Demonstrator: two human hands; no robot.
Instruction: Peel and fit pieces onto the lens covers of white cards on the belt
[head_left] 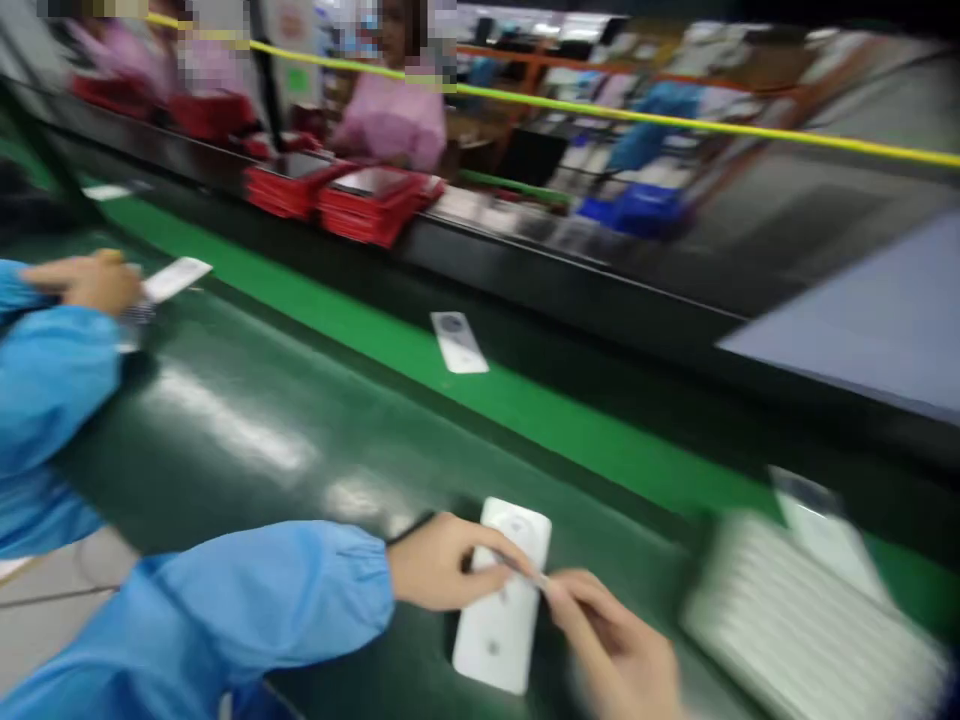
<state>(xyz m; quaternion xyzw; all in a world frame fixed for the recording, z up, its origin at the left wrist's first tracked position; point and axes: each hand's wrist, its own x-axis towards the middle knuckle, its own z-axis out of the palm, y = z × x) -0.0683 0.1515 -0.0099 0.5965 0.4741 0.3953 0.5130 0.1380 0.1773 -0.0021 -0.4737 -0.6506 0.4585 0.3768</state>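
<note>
A white phone-shaped panel with rounded corners lies on the dark green table, with a faint circle near its far end and a small grey mark near its close end. My left hand, in a blue sleeve, reaches over it with thumb and forefinger pinched. From the right, my right hand pinches too, its fingertips meeting those of the left. Between them is a small thin strip, held above the panel; blur hides its details.
A green belt runs beyond the table, carrying a white panel. At right stands a blurred pale ridged stack. A co-worker's hands work at left. Red trays and people in pink are across.
</note>
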